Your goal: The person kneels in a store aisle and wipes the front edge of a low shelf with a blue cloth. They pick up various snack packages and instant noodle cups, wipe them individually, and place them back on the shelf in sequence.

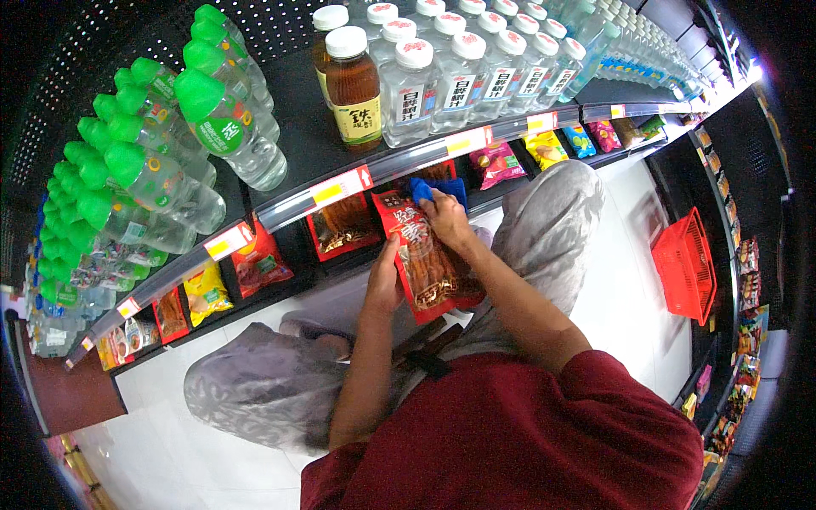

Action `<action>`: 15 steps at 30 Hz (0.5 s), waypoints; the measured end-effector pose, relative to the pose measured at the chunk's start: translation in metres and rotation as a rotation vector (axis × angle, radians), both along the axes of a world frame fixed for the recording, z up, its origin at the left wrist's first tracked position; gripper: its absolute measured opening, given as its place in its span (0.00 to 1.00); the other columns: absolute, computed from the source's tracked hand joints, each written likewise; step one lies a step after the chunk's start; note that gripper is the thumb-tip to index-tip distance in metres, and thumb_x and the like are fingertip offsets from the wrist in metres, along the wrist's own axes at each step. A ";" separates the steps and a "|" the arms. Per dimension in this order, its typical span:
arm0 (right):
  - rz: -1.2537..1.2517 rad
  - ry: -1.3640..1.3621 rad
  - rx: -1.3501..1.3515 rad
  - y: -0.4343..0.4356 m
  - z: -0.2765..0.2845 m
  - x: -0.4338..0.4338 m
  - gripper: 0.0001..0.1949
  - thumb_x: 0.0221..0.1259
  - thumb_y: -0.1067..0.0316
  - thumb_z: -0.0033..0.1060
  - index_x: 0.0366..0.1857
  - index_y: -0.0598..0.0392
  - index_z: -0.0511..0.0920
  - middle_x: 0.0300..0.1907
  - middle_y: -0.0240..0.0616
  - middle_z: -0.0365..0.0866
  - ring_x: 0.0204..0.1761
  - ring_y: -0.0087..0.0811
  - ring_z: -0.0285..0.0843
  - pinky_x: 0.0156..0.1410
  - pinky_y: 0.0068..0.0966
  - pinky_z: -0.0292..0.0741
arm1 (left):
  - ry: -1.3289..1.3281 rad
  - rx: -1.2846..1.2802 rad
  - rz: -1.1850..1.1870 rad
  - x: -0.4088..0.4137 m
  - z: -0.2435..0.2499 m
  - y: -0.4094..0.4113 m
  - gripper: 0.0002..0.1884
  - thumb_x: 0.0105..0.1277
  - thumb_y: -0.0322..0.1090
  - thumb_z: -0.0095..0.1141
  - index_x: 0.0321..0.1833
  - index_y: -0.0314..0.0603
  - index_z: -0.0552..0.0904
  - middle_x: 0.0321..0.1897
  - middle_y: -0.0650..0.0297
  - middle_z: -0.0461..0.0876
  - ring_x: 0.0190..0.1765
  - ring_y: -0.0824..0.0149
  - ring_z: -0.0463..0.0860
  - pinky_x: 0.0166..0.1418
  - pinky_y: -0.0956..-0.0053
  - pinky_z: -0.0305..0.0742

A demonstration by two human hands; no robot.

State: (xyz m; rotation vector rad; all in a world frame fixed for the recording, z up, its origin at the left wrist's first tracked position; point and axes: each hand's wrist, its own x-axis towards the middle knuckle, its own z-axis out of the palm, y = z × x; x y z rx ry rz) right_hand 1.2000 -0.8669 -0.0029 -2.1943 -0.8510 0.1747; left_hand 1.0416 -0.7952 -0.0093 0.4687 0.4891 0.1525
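Observation:
A red snack packet [424,274] with a clear window showing brown strips is tilted up before me, above my lap. My left hand [385,275] grips its left edge, thumb on the front. In my right hand [447,218] is a blue cloth [454,190], pressed near the packet's upper right corner. Close behind, on the lower shelf, lies a similar red packet [342,228]. Part of another red packet [440,171] shows beyond the cloth, mostly hidden.
Green-capped water bottles [223,124], a brown tea bottle [354,89] and several clear bottles [460,83] stand above the price rail [408,162]. Snack bags [261,261] line the lower shelf. A red basket [683,268] is at right, by another shelf.

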 end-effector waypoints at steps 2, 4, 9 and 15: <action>0.047 0.249 -0.031 -0.009 -0.003 -0.001 0.17 0.68 0.58 0.54 0.44 0.66 0.76 0.42 0.63 0.80 0.47 0.62 0.78 0.49 0.48 0.75 | -0.001 0.114 0.100 -0.004 -0.009 0.008 0.25 0.76 0.52 0.43 0.64 0.38 0.72 0.55 0.54 0.81 0.55 0.57 0.82 0.60 0.60 0.78; 0.191 0.266 0.061 -0.015 -0.006 -0.024 0.14 0.68 0.62 0.55 0.46 0.64 0.76 0.43 0.63 0.80 0.48 0.62 0.77 0.51 0.46 0.75 | -0.055 0.003 0.093 -0.013 -0.024 0.021 0.26 0.76 0.53 0.42 0.63 0.38 0.72 0.55 0.53 0.81 0.55 0.57 0.82 0.60 0.60 0.78; 0.404 -0.026 0.007 -0.036 0.013 -0.085 0.23 0.66 0.68 0.57 0.65 0.54 0.70 0.68 0.47 0.69 0.71 0.50 0.63 0.75 0.40 0.60 | 0.074 0.046 0.230 -0.023 -0.024 0.031 0.28 0.74 0.55 0.43 0.61 0.37 0.74 0.52 0.52 0.82 0.50 0.55 0.84 0.57 0.58 0.79; 0.780 -0.072 -0.026 -0.048 0.025 -0.108 0.22 0.65 0.70 0.58 0.63 0.52 0.71 0.67 0.43 0.70 0.70 0.48 0.65 0.71 0.40 0.67 | 0.329 0.251 0.436 -0.037 -0.056 0.064 0.27 0.74 0.55 0.43 0.58 0.37 0.76 0.50 0.55 0.82 0.47 0.57 0.84 0.55 0.60 0.79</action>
